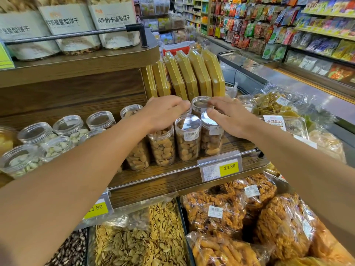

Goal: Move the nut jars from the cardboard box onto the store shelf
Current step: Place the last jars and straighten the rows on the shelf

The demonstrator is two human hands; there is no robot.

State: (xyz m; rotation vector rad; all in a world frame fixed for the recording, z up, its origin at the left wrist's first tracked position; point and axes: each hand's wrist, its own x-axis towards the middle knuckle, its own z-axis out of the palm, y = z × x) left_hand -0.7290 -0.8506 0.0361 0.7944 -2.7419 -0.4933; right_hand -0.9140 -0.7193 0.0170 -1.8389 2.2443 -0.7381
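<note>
Clear plastic jars of brown nuts stand in a cluster on the wooden store shelf (172, 175). My left hand (165, 112) rests palm down over the lid of a nut jar (162, 148) at the cluster's left. My right hand (230, 118) lies on the lid of the rightmost front jar (211, 139), its fingers reaching to a jar behind (200, 104). Between the two hands stands a labelled jar (187, 137), untouched. Neither hand closes around a jar. The cardboard box is out of view.
Jars of pale nuts (57, 143) fill the shelf's left side. Yellow flat packs (188, 77) lean at the back. A metal rail with a yellow price tag (229, 167) edges the shelf. Below lie bins of seeds (138, 240) and bagged snacks (221, 212). A glass-topped freezer (269, 73) stands to the right.
</note>
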